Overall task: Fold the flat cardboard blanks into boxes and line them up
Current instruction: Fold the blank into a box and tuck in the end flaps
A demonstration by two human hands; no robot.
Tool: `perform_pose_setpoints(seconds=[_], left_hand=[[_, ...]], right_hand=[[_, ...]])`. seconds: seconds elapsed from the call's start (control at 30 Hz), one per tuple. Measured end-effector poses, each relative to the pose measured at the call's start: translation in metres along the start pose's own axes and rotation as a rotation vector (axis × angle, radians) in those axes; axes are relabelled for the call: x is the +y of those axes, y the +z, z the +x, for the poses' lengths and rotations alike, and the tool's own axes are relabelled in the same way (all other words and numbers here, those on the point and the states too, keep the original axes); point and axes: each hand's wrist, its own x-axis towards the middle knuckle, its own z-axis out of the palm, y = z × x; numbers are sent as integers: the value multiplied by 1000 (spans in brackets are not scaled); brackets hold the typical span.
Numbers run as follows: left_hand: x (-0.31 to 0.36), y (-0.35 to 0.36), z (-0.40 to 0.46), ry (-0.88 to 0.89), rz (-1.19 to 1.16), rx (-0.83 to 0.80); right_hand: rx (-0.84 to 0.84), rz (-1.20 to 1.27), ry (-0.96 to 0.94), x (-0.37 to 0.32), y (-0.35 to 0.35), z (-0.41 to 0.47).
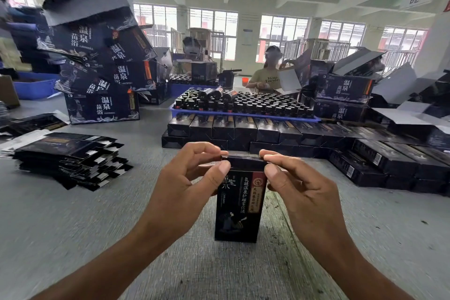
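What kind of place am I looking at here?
Probably a factory packing room: a stack of flat blanks, rows of folded boxes, and a blue tray full of small bottles, with other workers across the table.

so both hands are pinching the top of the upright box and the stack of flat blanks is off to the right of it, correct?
Not quite. The left hand and right hand do pinch the top of the upright box, but the stack of flat blanks lies to its left, not its right. The head view shows this; finished boxes are what sit to the right and behind.
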Motion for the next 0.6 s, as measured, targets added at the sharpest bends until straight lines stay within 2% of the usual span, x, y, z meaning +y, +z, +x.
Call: perform_pose_setpoints(seconds=[0.17,0.33,0.6], left_hand=[[-2,-1,-2,99,147,-35],[-3,-3,-2,147,162,-32],[-8,-7,0,249,239,-41]], right_hand=[[-16,-69,-16,0,-2,-1],[-24,-137,-58,0,-3,0],[-28,-350,-283,4,-7,3]])
